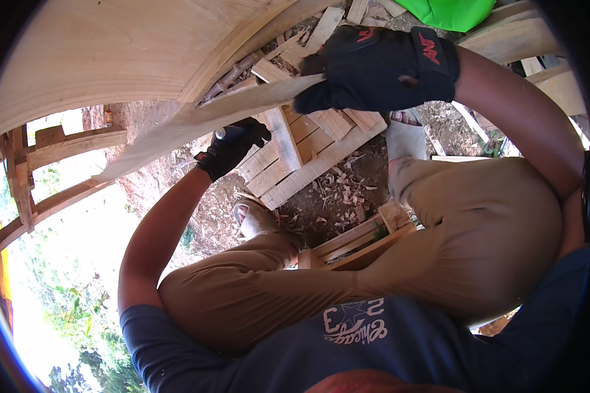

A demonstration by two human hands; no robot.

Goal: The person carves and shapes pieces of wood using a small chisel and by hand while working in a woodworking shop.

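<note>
My right hand [383, 73], in a black glove with red markings, grips the near end of a long, thin, pale wooden slat [210, 118]. The slat slopes down to the left, and its far part is blurred. Below its middle, my left hand [237, 147], also in a black glove, is closed. A small round grey end [220, 133] shows at that fist, but the rest of what it holds is hidden. Whether the left hand touches the slat, I cannot tell.
A large curved wooden panel [124, 59] fills the upper left. Between my feet lies a slatted wooden platform [328, 164] with offcuts on it. Wood shavings [351, 190] litter the soil. A wooden frame [354, 245] is under my legs; a bright green item [449, 12] lies top right.
</note>
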